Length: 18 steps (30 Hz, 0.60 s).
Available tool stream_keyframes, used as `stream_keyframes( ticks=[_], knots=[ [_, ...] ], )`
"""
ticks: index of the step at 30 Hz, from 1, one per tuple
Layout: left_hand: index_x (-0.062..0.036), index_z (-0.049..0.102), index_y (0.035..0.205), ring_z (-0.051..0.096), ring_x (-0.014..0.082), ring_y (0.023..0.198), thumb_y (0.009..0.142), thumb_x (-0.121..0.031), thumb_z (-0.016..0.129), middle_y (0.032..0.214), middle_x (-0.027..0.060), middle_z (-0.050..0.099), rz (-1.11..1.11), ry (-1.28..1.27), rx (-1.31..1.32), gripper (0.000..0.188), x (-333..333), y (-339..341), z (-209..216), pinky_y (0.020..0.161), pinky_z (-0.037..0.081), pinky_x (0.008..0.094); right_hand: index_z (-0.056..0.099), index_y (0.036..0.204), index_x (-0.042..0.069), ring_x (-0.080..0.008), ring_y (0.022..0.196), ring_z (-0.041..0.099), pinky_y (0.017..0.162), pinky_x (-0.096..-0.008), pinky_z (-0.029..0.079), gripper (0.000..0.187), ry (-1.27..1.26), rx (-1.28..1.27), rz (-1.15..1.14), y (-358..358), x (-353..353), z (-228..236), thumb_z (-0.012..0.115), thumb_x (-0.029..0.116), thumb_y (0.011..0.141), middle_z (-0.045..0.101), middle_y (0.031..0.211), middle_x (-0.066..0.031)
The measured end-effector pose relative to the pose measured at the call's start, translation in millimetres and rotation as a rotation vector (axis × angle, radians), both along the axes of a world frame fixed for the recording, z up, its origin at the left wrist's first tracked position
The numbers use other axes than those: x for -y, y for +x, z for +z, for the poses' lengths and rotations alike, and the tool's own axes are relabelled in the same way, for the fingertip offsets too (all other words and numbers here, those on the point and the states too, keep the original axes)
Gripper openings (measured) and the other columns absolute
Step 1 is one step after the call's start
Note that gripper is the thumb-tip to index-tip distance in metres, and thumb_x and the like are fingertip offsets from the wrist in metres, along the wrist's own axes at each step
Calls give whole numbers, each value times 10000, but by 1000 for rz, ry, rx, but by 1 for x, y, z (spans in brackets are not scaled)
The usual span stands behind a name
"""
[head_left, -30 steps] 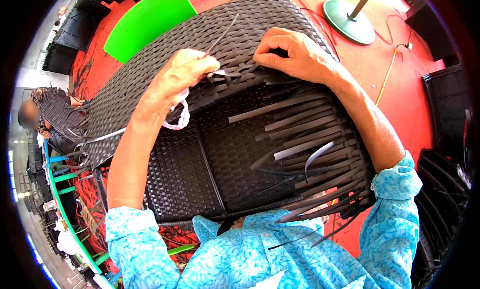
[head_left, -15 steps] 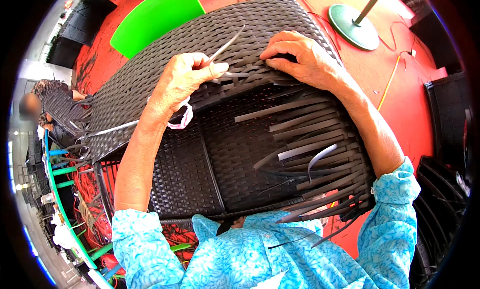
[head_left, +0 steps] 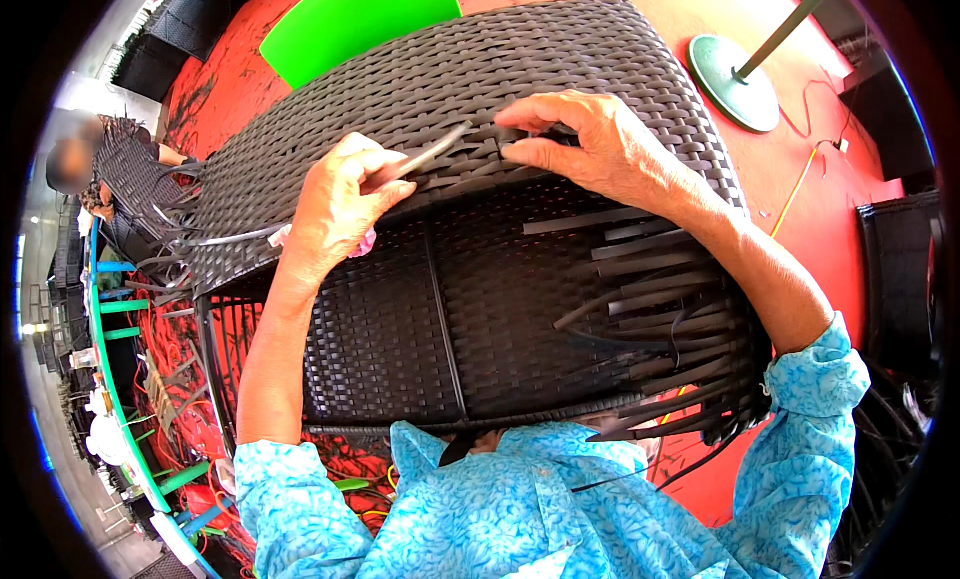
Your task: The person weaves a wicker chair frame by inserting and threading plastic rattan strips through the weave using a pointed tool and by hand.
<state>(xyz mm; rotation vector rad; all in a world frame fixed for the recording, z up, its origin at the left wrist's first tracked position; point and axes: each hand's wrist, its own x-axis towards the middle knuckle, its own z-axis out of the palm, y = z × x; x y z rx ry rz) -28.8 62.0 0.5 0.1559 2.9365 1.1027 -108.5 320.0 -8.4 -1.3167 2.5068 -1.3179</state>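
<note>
A large dark-brown woven wicker furniture piece (head_left: 320,129) lies across in front of me, its hollow side turned toward me. My left hand (head_left: 345,199) pinches a flat brownish-grey weaving strip (head_left: 438,151) between thumb and fingers; the strip's far end points up and right over the weave. My right hand (head_left: 605,144) is at the weave near the piece's edge, thumb and fingertips closed on a short dark strand (head_left: 510,136). Loose strip ends (head_left: 660,289) stick out leftward beneath my right forearm. A pinkish band is partly seen at my left wrist.
A bright green chair back (head_left: 360,24) stands behind the piece. A round green pole base (head_left: 735,84) is on the red floor at far right. At far left, a co-worker sits by another woven piece (head_left: 130,169). Cords and scraps lie on the floor.
The view has shifted, so the scene sits farther right and lower. My left hand has drawn toward me and its strip lies flatter. My right hand has moved slightly left along the weave.
</note>
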Motion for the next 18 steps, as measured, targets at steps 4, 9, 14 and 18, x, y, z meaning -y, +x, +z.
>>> stream_keyframes(
  ticks=[4,9,14,18],
  knots=[
    [-4,652,915,529,113,701,756,-112,713,780,32,530,-14,-73,-22,201,0,1,3,629,424,260,621,896,21,-260,769,613,685,-345,470,197,-54,-32,-63,3,-2,-11,632,206,830,638,794,-110],
    [-39,636,884,583,244,688,737,-106,702,745,89,563,-69,-259,-90,174,13,6,3,630,455,352,630,875,23,-232,698,595,640,-328,459,211,-99,-53,-7,-1,-4,-15,623,231,847,622,737,-94],
    [-33,626,835,597,284,701,724,-131,706,759,109,589,-92,-246,-71,169,17,4,8,628,449,373,644,882,24,-190,619,548,584,-322,425,296,-69,70,-77,-2,-3,-16,596,315,878,578,668,-103],
    [14,604,791,521,130,621,757,-125,695,691,58,549,-117,-198,0,170,12,3,15,578,411,299,640,888,21,-184,632,547,601,-313,430,287,-66,86,-70,-4,-4,-17,602,304,872,582,679,-99]
  ],
)
